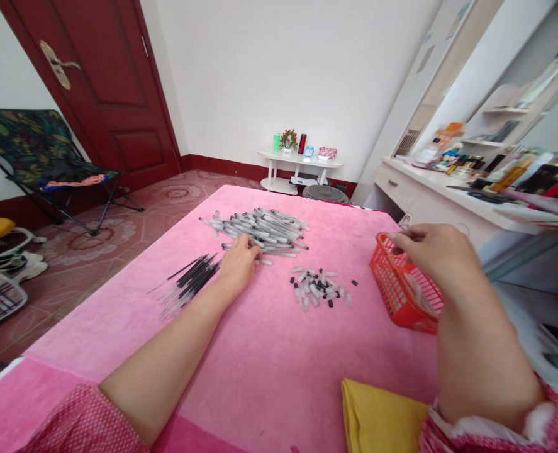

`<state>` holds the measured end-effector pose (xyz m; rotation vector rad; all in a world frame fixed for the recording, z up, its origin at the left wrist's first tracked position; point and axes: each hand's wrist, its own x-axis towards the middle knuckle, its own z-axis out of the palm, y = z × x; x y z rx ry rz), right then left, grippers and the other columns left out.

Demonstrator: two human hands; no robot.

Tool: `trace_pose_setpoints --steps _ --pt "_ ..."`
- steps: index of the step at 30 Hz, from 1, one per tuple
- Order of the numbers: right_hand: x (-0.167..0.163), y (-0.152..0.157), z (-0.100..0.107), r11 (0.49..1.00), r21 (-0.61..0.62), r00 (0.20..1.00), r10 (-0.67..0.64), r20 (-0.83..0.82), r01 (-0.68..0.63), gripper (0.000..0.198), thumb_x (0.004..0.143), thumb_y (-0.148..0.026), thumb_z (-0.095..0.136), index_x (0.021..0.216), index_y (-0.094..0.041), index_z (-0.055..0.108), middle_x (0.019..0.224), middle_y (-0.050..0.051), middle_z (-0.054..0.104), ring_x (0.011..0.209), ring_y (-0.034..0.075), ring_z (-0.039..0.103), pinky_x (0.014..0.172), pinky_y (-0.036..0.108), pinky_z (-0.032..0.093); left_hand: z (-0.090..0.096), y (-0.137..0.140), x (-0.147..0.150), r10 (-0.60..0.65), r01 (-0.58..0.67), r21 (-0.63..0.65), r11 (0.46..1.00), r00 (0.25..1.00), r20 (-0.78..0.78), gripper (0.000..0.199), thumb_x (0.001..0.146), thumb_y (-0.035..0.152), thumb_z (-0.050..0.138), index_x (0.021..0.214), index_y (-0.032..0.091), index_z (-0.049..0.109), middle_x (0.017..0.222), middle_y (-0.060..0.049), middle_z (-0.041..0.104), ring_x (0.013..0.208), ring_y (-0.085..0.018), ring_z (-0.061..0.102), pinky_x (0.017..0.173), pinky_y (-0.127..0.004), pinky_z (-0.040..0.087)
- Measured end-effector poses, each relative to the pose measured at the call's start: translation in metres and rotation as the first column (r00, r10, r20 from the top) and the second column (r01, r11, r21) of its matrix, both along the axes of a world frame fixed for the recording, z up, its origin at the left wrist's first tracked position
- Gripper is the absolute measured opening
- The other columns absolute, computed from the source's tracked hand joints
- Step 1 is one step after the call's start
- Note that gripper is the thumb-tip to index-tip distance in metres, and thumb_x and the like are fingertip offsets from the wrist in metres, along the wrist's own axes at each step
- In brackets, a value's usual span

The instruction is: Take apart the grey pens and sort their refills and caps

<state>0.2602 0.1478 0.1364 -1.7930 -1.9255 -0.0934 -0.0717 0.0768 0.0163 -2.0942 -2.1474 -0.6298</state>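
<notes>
A heap of clear pens with dark tips (267, 229) lies toward the far side of the pink-covered table. My left hand (239, 261) rests at the heap's near edge, its fingers curled down on a pen there; the fingertips are partly hidden. Left of that hand is a bundle of thin black ink refills (196, 277). My right hand (432, 251) hangs over the rim of a red plastic basket (387, 283), fingers bent and a little apart, with nothing visible in them. Some clear pieces lie inside the basket. Between the hands are small clear and black pen caps (316, 288).
A folded yellow cloth (382, 418) lies at the near edge of the pink table cover (269, 365). To the right stands a white dresser (448, 189) crowded with bottles. A low white table (302, 158) is by the wall, and a folding chair (47, 157) at left.
</notes>
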Motion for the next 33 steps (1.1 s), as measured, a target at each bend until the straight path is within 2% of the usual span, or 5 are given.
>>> trace_pose_setpoints --steps 7,13,18,24,33 --pt "-0.076 -0.028 -0.020 0.896 -0.091 0.895 0.418 -0.157 -0.434 0.020 0.074 -0.034 0.056 0.074 -0.018 0.069 0.068 0.006 0.068 0.059 0.017 0.060 0.056 0.026 0.042 0.014 -0.007 0.017 -0.164 0.098 0.228 0.969 0.942 0.292 0.011 0.076 0.015 0.052 0.084 0.019 0.058 0.096 -0.006 0.051 0.093 -0.020 0.049 0.077 -0.030 0.041" --pt "-0.122 -0.047 -0.053 0.705 -0.030 0.650 0.637 -0.414 -0.709 0.036 0.071 -0.027 0.062 0.106 -0.019 0.061 0.098 0.006 0.067 0.089 0.019 0.062 0.078 0.030 0.046 0.026 -0.013 0.054 -0.377 0.145 0.352 0.925 0.216 0.901 0.019 0.079 0.034 0.053 0.079 0.015 0.048 0.067 0.001 0.051 0.055 -0.009 0.050 0.051 -0.021 0.042" --pt "-0.128 -0.049 -0.061 0.626 -0.095 0.530 0.558 -0.638 -0.774 0.024 0.072 -0.015 0.054 0.095 -0.017 0.060 0.077 0.004 0.067 0.070 0.016 0.063 0.065 0.027 0.047 0.026 -0.020 0.063 -0.298 0.232 0.282 0.931 0.036 0.954 0.031 0.071 0.040 0.064 0.081 0.013 0.053 0.063 0.002 0.053 0.053 -0.008 0.051 0.045 -0.017 0.037" --pt "-0.121 -0.051 -0.049 0.416 -0.253 0.399 0.314 -0.861 -0.873 0.013 0.073 -0.024 0.057 0.081 -0.014 0.056 0.062 0.000 0.058 0.051 0.010 0.054 0.050 0.022 0.043 0.025 -0.020 0.056 -0.284 0.241 0.286 0.927 -0.046 0.958 0.035 0.072 0.040 0.064 0.098 0.017 0.063 0.075 -0.001 0.059 0.057 -0.006 0.046 0.047 -0.016 0.030" --pt "-0.122 -0.057 -0.055 0.082 -0.152 0.153 0.002 -0.988 -0.985 0.029 0.078 -0.039 0.058 0.096 -0.016 0.052 0.051 -0.009 0.034 0.038 0.003 0.022 0.037 0.016 0.024 0.030 -0.026 0.052 -0.246 0.453 0.379 0.807 -0.326 0.913 0.033 0.068 0.036 0.070 0.093 0.015 0.065 0.059 0.002 0.054 0.045 -0.004 0.032 0.045 -0.019 0.019"
